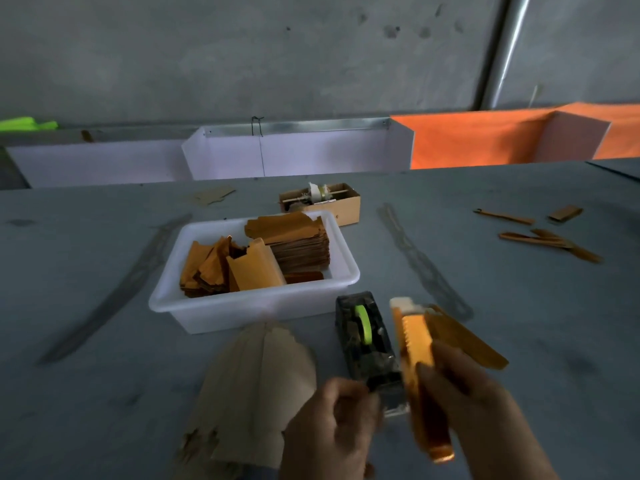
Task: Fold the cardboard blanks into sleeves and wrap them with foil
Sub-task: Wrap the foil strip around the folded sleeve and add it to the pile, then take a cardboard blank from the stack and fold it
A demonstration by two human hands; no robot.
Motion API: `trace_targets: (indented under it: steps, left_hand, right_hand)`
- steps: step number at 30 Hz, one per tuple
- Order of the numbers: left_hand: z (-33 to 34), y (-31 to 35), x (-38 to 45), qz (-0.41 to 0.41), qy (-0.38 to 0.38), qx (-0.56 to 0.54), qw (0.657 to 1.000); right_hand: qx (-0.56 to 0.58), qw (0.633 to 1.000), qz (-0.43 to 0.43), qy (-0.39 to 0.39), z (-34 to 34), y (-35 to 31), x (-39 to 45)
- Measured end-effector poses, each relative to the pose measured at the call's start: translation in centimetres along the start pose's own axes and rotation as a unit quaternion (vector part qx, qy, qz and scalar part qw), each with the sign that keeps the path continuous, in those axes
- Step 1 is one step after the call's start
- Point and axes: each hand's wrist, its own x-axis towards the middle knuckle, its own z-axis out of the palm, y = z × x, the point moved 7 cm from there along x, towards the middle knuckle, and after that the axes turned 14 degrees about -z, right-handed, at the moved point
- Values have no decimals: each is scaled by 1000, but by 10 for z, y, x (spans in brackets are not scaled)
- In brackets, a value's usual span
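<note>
Fanned blanks lying near left on the counter. Behind them, white tub holding foil pieces. Left hand curled near the tape dispenser; contents unclear through blur. Right hand gripping an orange foil-wrapped sleeve, held upright. Far right, finished sleeves scattered.

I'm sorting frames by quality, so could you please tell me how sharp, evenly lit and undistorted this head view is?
Head view: dim, flat light; the right hand, gripping the glossy orange foil-wrapped sleeve, and the left hand are motion-blurred; the white plastic tray looks sharper; the grey table's far edge bows from the wide lens; a bright sheen sits on the sleeve's lower end.
</note>
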Motion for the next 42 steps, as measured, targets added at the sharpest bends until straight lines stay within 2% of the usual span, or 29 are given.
trace_targets:
  steps: [1,2,3,5,7,9,12,15,16,18,20,21,24,27,31,32,34,37,40,42]
  left_hand:
    - [-9,8,5,58,62,80,993]
    - [-20,12,6,91,136,176,971]
    - [-26,12,11,92,185,252,945]
    - [-40,16,23,101,270,362,886]
    - [-37,8,32,49,220,435,872]
    - [-26,-7,44,20,157,496,854]
    - [-20,-15,44,-21,135,521,843]
    - [-25,-3,37,22,169,489,855]
    - [-28,0,37,42,190,478,857]
    - [-36,0,40,-2,195,465,863]
    - [-47,5,47,26,246,440,863]
    - [-54,0,53,23,247,409,878]
    - [-74,-14,60,-23,190,222,956]
    - [-86,-18,62,-24,160,122,979]
    - [-97,-16,55,-25,120,-9,992]
    - [-99,-15,53,-27,103,-55,993]
    - [-94,-9,45,-40,13,-166,985]
    - [-71,4,32,-61,-137,-295,944]
    - [-46,9,22,-68,-202,-309,927]
    - [-37,9,19,-73,-205,-289,932]
  right_hand:
    - [-22,998,-20,64,-20,-2,11]
    - [-40,994,-23,95,-35,-5,22]
    - [-54,993,-14,101,-44,-4,35]
    - [-111,991,26,63,-55,13,56]
    - [-201,975,89,34,-64,32,66]
    - [-259,959,102,58,-68,43,66]
    - [-261,960,14,99,-55,20,52]
    - [-272,948,-115,115,-39,-15,34]
    - [-273,945,-137,114,-34,-24,29]
    - [-261,948,-156,95,-25,-30,19]
    - [-243,949,-181,85,-15,-37,9]
    - [-235,949,-197,79,-9,-42,4]
    - [-192,959,-202,58,2,-46,-7]
    - [-159,968,-190,40,9,-44,-12]
    - [-134,971,-193,53,13,-47,-20]
    - [-122,974,-184,56,14,-45,-21]
    - [-88,985,-141,54,18,-37,-23]
    - [33,998,-42,-11,39,-28,-24]
    - [158,983,55,-79,61,-19,-25]
    - [182,976,83,-86,65,-16,-23]
